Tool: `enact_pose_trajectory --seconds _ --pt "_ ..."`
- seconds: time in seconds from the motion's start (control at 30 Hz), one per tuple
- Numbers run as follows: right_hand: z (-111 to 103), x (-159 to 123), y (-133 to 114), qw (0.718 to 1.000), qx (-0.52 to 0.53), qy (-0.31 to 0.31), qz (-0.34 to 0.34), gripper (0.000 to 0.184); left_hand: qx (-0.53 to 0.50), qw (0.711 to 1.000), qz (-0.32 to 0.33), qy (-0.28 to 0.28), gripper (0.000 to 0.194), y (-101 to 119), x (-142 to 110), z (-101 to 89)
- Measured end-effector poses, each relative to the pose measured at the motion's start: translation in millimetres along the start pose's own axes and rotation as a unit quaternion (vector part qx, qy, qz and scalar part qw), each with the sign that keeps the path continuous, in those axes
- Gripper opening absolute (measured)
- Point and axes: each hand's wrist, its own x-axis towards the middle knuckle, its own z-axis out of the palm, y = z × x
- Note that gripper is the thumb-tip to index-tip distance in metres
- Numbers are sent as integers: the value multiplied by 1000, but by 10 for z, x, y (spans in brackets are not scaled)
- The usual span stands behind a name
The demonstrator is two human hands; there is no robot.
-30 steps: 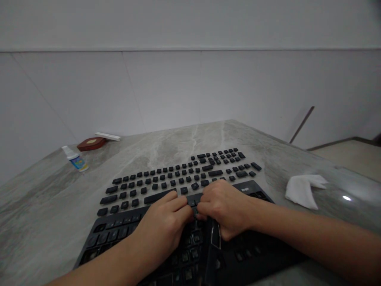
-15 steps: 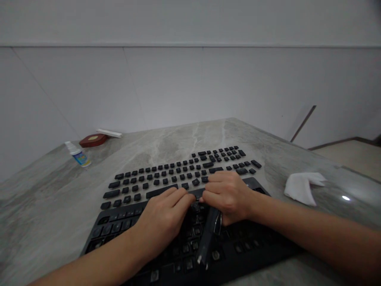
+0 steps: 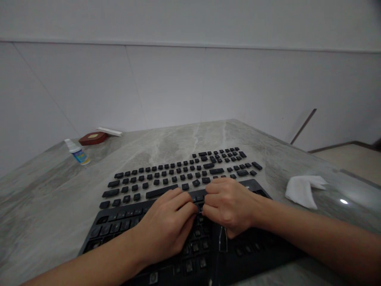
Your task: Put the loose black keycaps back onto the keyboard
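Observation:
Beneath both hands lies a black keyboard (image 3: 125,222), tilted slightly, with many keycaps off and bare switches showing in its middle. My left hand (image 3: 168,222) rests over its centre, thumb and fingertips pinched together at the switches; what is between them is hidden. Close beside it, my right hand (image 3: 228,204) is curled closed around a keycap puller (image 3: 223,240), whose thin wire loop and dark handle stick out below the palm toward me. The fingertips of the two hands nearly meet. Loose black keycaps (image 3: 165,173) lie in rows just beyond the keyboard.
A spray bottle (image 3: 79,155) lies at the left on the grey marbled table (image 3: 166,145). Behind it are a dark red box (image 3: 93,138) and a thin white strip (image 3: 110,131). A folded white cloth (image 3: 302,191) lies at the right. A white wall (image 3: 166,87) stands behind.
Both hands have come slightly nearer to me over the keyboard. The puller's handle has swung from a slant to pointing more directly toward me, and its wire loop shows more.

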Motion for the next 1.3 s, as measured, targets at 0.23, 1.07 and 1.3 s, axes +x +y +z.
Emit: enact_pose_trajectory --seconds 0.23,1.07,1.3 --pt "-92 139 -34 993 27 -108 25 12 -3 1000 7 -7 22 -26 9 -10" --pt "113 38 -208 990 44 -24 130 8 8 999 -18 -49 26 -11 18 17" --pt "44 43 -290 997 -5 -8 72 8 76 991 84 -66 24 -51 2 -70"
